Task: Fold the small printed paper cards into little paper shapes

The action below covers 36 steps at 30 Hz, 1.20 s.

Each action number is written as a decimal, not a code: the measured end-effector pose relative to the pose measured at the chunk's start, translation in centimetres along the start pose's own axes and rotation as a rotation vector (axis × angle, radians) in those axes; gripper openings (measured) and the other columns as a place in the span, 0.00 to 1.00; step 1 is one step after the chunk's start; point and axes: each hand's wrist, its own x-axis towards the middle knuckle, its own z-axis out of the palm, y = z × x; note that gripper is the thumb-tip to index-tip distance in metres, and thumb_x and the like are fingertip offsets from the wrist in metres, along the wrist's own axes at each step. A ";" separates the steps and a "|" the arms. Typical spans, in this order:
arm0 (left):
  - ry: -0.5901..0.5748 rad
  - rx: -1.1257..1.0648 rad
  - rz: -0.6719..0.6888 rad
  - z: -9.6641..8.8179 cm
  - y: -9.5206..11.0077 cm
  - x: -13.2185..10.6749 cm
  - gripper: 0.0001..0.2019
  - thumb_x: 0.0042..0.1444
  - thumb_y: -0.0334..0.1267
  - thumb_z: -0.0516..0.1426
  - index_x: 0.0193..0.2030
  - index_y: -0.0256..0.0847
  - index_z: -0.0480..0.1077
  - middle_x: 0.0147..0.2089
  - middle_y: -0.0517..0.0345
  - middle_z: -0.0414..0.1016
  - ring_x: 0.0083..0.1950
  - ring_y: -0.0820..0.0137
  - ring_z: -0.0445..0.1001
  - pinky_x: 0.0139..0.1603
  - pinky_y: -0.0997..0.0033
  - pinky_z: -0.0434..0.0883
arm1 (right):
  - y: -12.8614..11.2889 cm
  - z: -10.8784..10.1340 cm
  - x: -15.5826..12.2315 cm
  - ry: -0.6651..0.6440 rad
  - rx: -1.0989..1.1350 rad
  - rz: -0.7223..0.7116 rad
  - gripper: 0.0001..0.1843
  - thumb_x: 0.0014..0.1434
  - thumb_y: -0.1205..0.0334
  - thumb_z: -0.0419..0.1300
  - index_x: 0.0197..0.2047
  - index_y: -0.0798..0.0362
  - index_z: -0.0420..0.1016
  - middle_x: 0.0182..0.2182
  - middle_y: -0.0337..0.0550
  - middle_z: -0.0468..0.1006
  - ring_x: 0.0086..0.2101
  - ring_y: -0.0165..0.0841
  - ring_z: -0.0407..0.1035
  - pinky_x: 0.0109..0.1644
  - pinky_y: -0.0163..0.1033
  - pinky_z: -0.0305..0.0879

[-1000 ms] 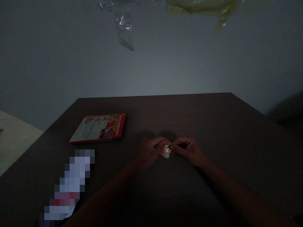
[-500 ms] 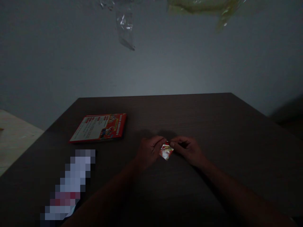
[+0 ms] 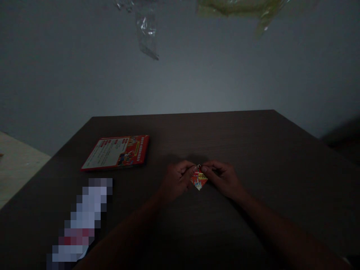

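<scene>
A small folded piece of patterned paper (image 3: pixel 199 179), red with bright print, is held just above the dark wooden table (image 3: pixel 253 142) near its middle. My left hand (image 3: pixel 177 181) pinches its left side with fingers curled. My right hand (image 3: pixel 222 179) pinches its upper right corner, fingers closed too. The two hands almost touch at the paper's top. The scene is dim, so the folds are hard to make out.
A red and white flat packet (image 3: pixel 116 152) lies on the table to the left of my hands. A blurred-out oblong object (image 3: pixel 81 221) lies near the front left edge. Clear plastic wrapping (image 3: pixel 147 32) hangs at the top by the grey wall.
The paper has been turned and pressed flatter between my fingers, from a bunched shape into a diamond shape. Both hands stayed in nearly the same place.
</scene>
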 end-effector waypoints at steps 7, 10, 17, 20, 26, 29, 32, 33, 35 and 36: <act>-0.058 -0.068 -0.054 0.4 -0.2 0.1 0.16 0.57 0.49 0.52 0.34 0.36 0.68 0.19 0.65 0.68 0.15 0.79 0.64 0.16 0.81 0.60 | -0.4 0.0 -0.2 0.027 -0.098 -0.029 0.12 0.58 0.54 0.56 0.32 0.54 0.74 0.20 0.38 0.72 0.21 0.27 0.64 0.24 0.31 0.59; -0.079 -0.008 -0.033 0.2 -0.4 0.1 0.16 0.58 0.49 0.51 0.33 0.36 0.68 0.17 0.65 0.66 0.15 0.80 0.63 0.17 0.81 0.60 | -0.2 0.0 -0.2 0.021 -0.073 -0.002 0.12 0.58 0.54 0.56 0.33 0.54 0.73 0.19 0.37 0.71 0.21 0.27 0.64 0.24 0.31 0.59; -0.101 0.012 -0.012 0.2 0.0 0.0 0.14 0.58 0.47 0.51 0.32 0.37 0.68 0.14 0.68 0.62 0.13 0.80 0.59 0.16 0.81 0.56 | -0.1 0.1 -0.1 -0.017 -0.035 0.030 0.14 0.59 0.53 0.55 0.34 0.55 0.73 0.21 0.38 0.71 0.22 0.27 0.63 0.26 0.32 0.59; -0.102 0.026 0.037 0.3 0.5 -0.2 0.14 0.58 0.46 0.51 0.31 0.37 0.67 0.13 0.69 0.60 0.13 0.81 0.58 0.16 0.80 0.55 | -0.5 0.0 -0.2 -0.022 -0.066 0.020 0.14 0.59 0.53 0.55 0.33 0.55 0.73 0.19 0.37 0.69 0.20 0.26 0.61 0.25 0.32 0.57; -0.092 0.094 0.066 0.2 0.8 -0.2 0.14 0.58 0.45 0.51 0.27 0.37 0.65 0.14 0.68 0.61 0.15 0.80 0.59 0.17 0.81 0.55 | -0.4 0.0 -0.3 -0.015 -0.041 0.023 0.14 0.59 0.53 0.55 0.33 0.56 0.73 0.19 0.36 0.69 0.20 0.26 0.60 0.25 0.31 0.57; -0.074 0.100 0.055 0.3 0.6 -0.1 0.14 0.58 0.44 0.51 0.27 0.37 0.65 0.14 0.68 0.62 0.15 0.80 0.59 0.17 0.81 0.55 | 0.0 0.2 -0.3 -0.013 0.010 0.056 0.14 0.58 0.53 0.55 0.33 0.56 0.72 0.20 0.37 0.69 0.20 0.26 0.60 0.24 0.31 0.56; -0.082 0.063 0.018 0.5 0.1 0.0 0.13 0.58 0.44 0.51 0.28 0.37 0.65 0.15 0.68 0.62 0.15 0.80 0.60 0.17 0.81 0.56 | 0.2 0.4 -0.2 -0.003 0.050 0.076 0.13 0.57 0.54 0.56 0.32 0.56 0.72 0.19 0.36 0.67 0.20 0.25 0.59 0.24 0.31 0.56; -0.091 0.046 0.007 0.5 -0.1 0.0 0.13 0.58 0.45 0.51 0.29 0.37 0.65 0.16 0.68 0.62 0.15 0.79 0.61 0.17 0.80 0.57 | 0.2 0.4 -0.2 0.000 0.063 0.082 0.13 0.57 0.54 0.57 0.32 0.56 0.72 0.19 0.35 0.67 0.20 0.25 0.59 0.24 0.31 0.55; -0.099 0.015 0.015 0.4 -0.4 0.0 0.13 0.59 0.46 0.50 0.31 0.37 0.65 0.18 0.66 0.65 0.17 0.78 0.63 0.18 0.79 0.60 | 0.1 0.4 -0.1 0.009 0.118 0.110 0.13 0.56 0.53 0.57 0.31 0.56 0.72 0.18 0.35 0.66 0.20 0.25 0.58 0.23 0.31 0.55; -0.094 0.010 0.044 0.3 -0.6 0.0 0.13 0.59 0.45 0.50 0.34 0.37 0.66 0.21 0.64 0.67 0.19 0.77 0.66 0.20 0.78 0.63 | 0.1 0.4 0.0 0.014 0.159 0.133 0.14 0.56 0.52 0.58 0.31 0.56 0.72 0.17 0.34 0.65 0.19 0.24 0.58 0.23 0.30 0.54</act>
